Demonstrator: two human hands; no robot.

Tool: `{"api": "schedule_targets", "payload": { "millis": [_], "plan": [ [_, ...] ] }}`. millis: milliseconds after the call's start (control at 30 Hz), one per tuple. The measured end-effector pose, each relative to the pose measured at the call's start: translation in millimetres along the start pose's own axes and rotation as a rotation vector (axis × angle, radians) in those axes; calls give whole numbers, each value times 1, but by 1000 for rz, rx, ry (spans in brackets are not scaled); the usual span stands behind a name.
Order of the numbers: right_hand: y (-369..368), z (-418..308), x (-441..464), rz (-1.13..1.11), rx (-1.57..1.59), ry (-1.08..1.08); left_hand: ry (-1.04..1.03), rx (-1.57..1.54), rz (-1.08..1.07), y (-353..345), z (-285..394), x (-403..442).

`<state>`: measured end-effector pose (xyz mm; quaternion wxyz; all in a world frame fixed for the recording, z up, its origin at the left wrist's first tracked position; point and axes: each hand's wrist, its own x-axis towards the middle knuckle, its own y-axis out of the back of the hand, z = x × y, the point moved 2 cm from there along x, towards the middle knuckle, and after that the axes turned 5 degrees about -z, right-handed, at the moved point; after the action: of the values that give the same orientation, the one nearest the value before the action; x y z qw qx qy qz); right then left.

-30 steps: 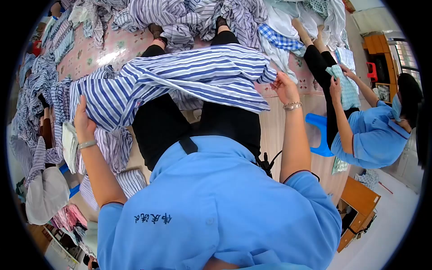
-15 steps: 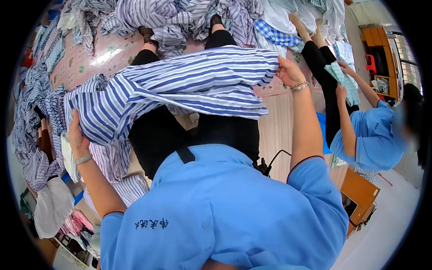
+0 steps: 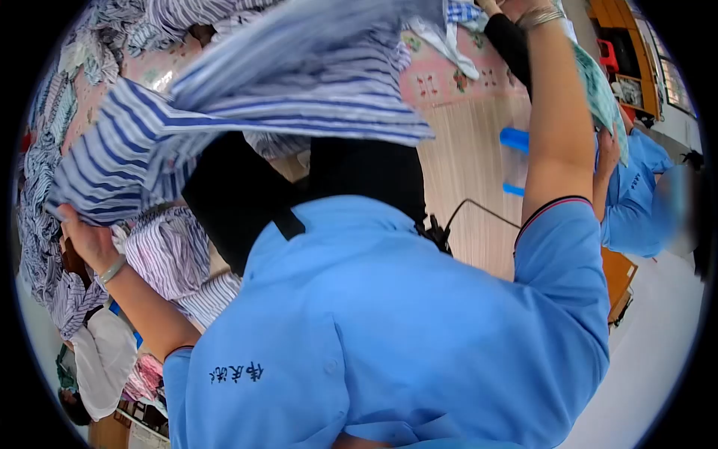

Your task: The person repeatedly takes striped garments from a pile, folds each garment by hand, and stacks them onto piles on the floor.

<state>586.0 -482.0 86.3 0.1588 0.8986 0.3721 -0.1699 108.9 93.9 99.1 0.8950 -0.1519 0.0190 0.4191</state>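
A blue-and-white striped garment (image 3: 292,116) stretches across in front of me, its upper part raised and blurred by motion. My left hand (image 3: 91,241) pinches its lower left corner, with a bangle on the wrist. High at the top edge is my right hand (image 3: 523,9), wearing bracelets, its fingers cut off by the frame and blurred. Whether that hand still grips the garment I cannot see. The garment's lower right end hangs loose over my black-trousered legs.
Heaps of striped clothes (image 3: 45,202) lie to the left and at the back on a pink flowered cloth (image 3: 430,86). Folded striped garments (image 3: 168,251) are stacked beside my left leg. A co-worker in a blue shirt (image 3: 632,202) handles green cloth (image 3: 594,90) at the right.
My right hand has swung up and to the right, and the garment's upper part has lifted and billowed. My left hand has moved left and slightly down with its corner.
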Motion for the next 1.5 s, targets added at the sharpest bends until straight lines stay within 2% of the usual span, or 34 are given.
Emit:
{"api": "schedule_targets", "payload": {
  "millis": [67,100,133,167,233,300,367,467,633,700,867,967,1067,1100,1133,1167,1233,1267,1333,1367,1400,1433,1500],
  "plan": [
    [-28,-73,-47,-32,200,317,-114,-40,43,-2,18,-17],
    [-37,-85,-60,1,263,394,-130,-71,63,1,23,-24],
    [-35,-70,-58,256,257,476,-157,-91,85,-2,25,-28],
    [-45,-38,-62,343,410,529,-190,-114,106,-6,26,-37],
    [-59,27,-81,51,545,276,-209,-98,145,-4,27,-45],
    [-73,90,-101,33,406,88,-165,-135,98,7,23,-44],
    [-100,125,-118,28,405,-81,-147,-138,33,11,18,-41],
    [-122,160,-122,12,400,-192,-150,-120,24,2,15,-40],
    [-145,204,-109,92,286,-178,-176,-99,26,-2,16,-39],
    [-157,216,-105,40,351,-375,-173,-112,31,-1,16,-40],
    [-163,222,-102,8,538,-385,-160,-104,23,-2,19,-44],
    [-155,216,-104,75,591,-333,-132,-117,-6,3,21,-41],
    [-125,176,-124,225,562,-14,-266,-61,79,1,43,-45],
    [-109,145,-140,260,545,107,-351,-49,105,3,57,-46],
    [-93,112,-159,264,496,234,-455,-24,248,-25,77,-63],
    [-83,67,-182,307,339,288,-467,-33,256,-35,98,-69],
    [-79,-4,-222,390,234,435,-610,58,350,-39,132,-83],
    [-82,-32,-225,431,284,462,-626,45,357,-27,133,-76],
    [-55,-28,-207,452,126,382,-779,1297,42,11,125,-39],
    [-65,-40,-175,314,-115,116,-528,937,-30,9,121,6],
    [-51,-23,-142,249,-7,44,-305,405,-27,5,117,50],
    [-33,-6,-111,179,100,-25,-148,-13,84,2,113,92],
    [11,-41,-90,161,164,106,-189,-34,23,-35,139,112]
  ]
}}
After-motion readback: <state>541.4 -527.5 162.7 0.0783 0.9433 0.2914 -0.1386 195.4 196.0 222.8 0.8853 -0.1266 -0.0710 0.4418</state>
